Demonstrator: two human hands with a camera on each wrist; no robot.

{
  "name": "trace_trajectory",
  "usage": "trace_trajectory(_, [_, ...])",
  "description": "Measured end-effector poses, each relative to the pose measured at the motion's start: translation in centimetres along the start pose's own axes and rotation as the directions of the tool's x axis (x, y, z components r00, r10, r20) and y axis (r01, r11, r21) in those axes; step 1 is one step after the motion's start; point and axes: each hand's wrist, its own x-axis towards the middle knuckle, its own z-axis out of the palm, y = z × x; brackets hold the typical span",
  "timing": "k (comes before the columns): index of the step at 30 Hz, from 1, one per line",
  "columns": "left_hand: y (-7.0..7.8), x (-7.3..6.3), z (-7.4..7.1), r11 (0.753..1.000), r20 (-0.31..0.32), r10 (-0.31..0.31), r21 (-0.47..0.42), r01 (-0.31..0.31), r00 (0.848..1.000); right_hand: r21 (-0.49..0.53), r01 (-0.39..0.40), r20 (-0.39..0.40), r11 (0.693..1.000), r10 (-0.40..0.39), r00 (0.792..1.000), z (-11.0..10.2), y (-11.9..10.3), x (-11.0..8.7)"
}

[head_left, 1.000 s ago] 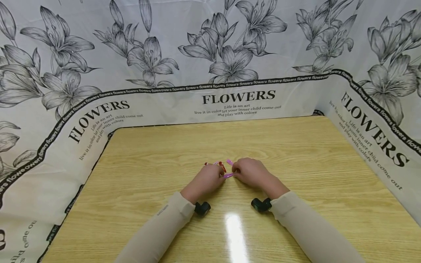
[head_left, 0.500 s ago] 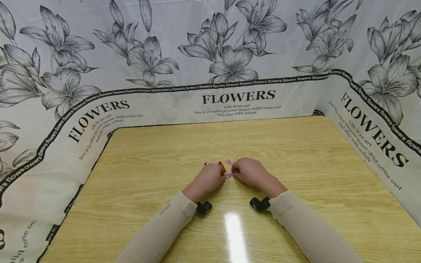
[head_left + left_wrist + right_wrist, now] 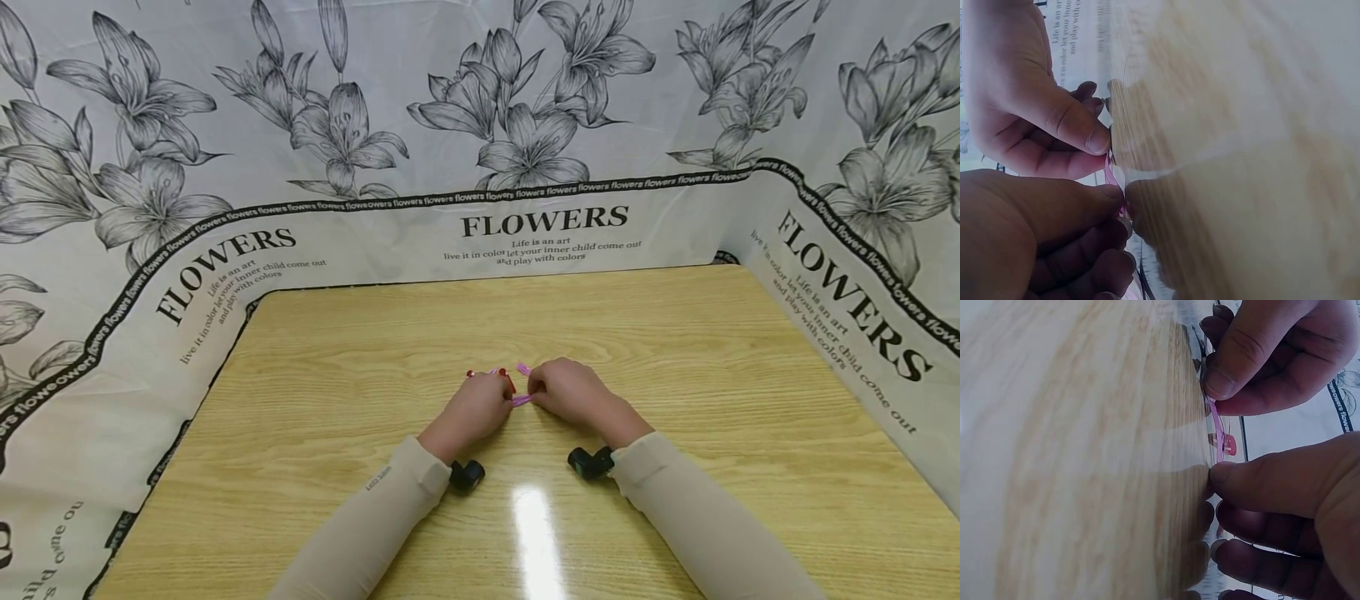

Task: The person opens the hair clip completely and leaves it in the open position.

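Note:
A slim pink strip (image 3: 521, 401) spans the small gap between the two hands, low over the table. My left hand (image 3: 475, 406) pinches its left end between thumb and fingers. At the other end, my right hand (image 3: 573, 390) pinches it the same way. In the right wrist view the pink strip (image 3: 1217, 428) runs from one thumb tip to the other. Just behind, beside the left fingers, lies a red piece (image 3: 510, 382). Another pink piece (image 3: 523, 368) shows beyond the right fingertips. A small red knob (image 3: 470, 373) peeks out past the left knuckles; the left hand hides what surrounds it.
The wood-grain table (image 3: 360, 333) reaches away on all sides of the hands. A white flower-printed cloth (image 3: 390, 237) stands along its back and sides. Black wrist cameras sit under the left cuff (image 3: 423, 468) and the right cuff (image 3: 637, 462).
Both wrists have shifted slightly inward, towards each other. The fingers keep their pinch on the pink strip, and the other pieces lie where they were.

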Motion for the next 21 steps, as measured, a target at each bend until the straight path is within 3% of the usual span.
trace_trajectory(10, [-0.16, 0.03, 0.21, 1.0, -0.016, -0.028, -0.009, 0.028, 0.999, 0.055, -0.002, 0.025, 0.998, 0.0, 1.0, 0.02, 0.26, 0.15])
trace_trajectory(21, [-0.8, -0.09, 0.75, 0.997, -0.011, -0.019, -0.068, 0.019, 1.0, 0.082, -0.015, 0.045, 0.996, 0.011, 0.999, 0.13, 0.51, 0.0])
